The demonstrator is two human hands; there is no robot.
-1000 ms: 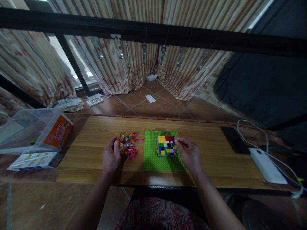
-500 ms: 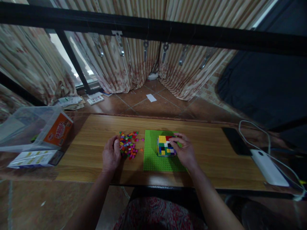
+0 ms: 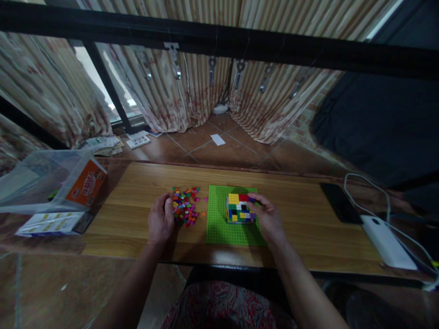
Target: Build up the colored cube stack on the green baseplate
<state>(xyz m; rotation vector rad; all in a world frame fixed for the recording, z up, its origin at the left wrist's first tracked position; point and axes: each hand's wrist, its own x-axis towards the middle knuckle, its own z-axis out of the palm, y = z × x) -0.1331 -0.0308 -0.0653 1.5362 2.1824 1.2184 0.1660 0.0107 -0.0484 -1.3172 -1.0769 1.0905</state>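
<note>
We note the toy-brick block (image 3: 237, 209) on the green studded baseplate (image 3: 216, 233), presumably for steadiness. Our right hand (image 3: 269, 218) is at its right edge; grip unclear. Our left hand (image 3: 161, 220), slack, seemingly empty, flanks loose bricks (image 3: 187, 205), likely for easy reach.

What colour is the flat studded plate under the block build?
Bright green; the plate shows in the head view.
</note>
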